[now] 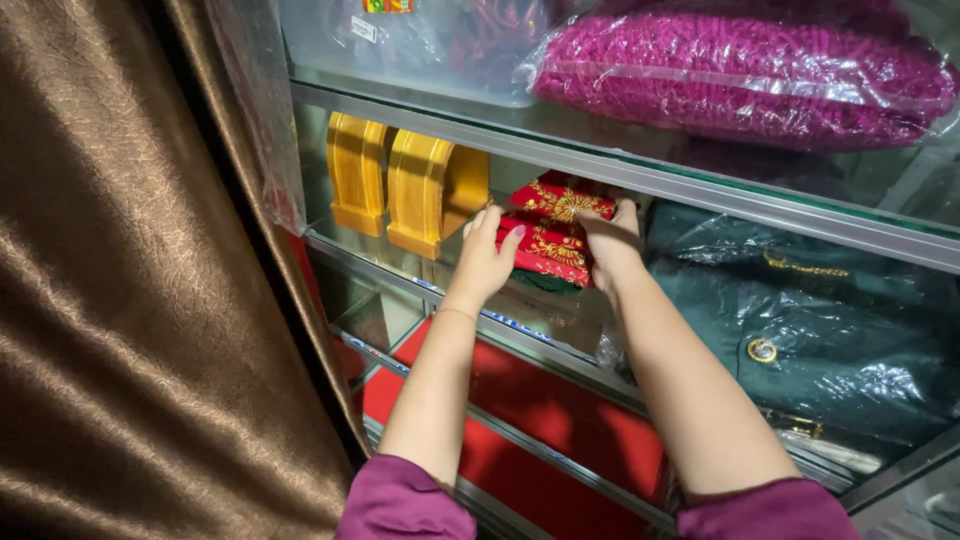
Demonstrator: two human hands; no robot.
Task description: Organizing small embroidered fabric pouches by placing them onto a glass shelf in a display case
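Red pouches (553, 228), gold-embroidered, stacked on the middle glass shelf (700, 195), btwn both hands. Left hand (484, 256) cups the stack's left edge, fingers curled loosely on it; right hand (610, 236) has fingers bent over the right side, gripping. Stack looks held but not lifted off the shelf yet, so pulling out is left. Yellow stands (405, 185) sit just beside on the left, dark green bag (800, 320) in plastic close on the right: tight gap. Brown curtain (120, 300) hangs at the left.
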